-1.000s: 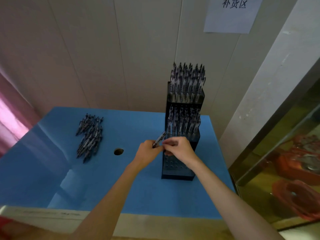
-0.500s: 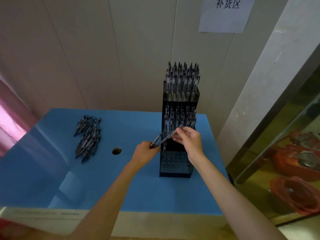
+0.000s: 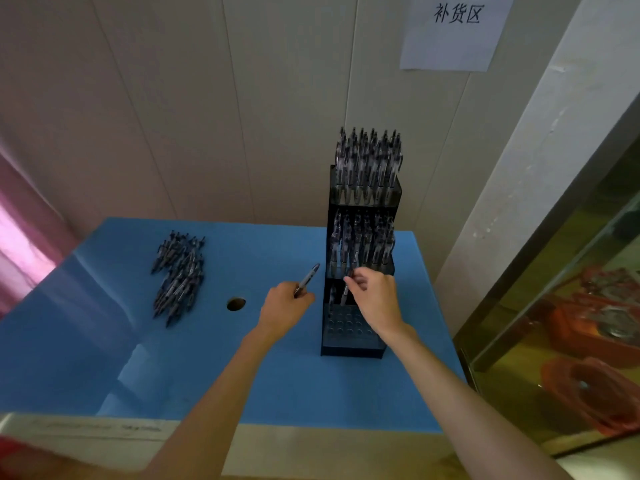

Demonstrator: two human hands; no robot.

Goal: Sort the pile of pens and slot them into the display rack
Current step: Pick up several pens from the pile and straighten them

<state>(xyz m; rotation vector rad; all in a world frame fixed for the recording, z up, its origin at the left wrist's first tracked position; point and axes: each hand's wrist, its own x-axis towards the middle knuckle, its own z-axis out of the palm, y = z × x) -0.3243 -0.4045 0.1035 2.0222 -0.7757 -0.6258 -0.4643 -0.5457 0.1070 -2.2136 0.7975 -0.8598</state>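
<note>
Your right hand (image 3: 375, 299) pinches a pen (image 3: 344, 293) upright over the rack (image 3: 353, 348)'s bottom tier holes. Left hand (image 3: 285, 306), left of rack, grips a spare pen (image 3: 307, 279) angled up-right. Pile (image 3: 178, 273) lies far left.

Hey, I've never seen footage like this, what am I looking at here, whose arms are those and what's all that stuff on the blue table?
No machine here: a person wears a camera on the head, looking down at their own two bare arms. On the blue table lie a loose pile of pens, left, and a tall black display rack, right, with its upper tiers full of pens. The left hand holds one pen, tip pointing up. The right hand pinches another pen and lowers it into the rack's bottom tier. A round hole sits in the tabletop, and a paper sign hangs on the wall.
</note>
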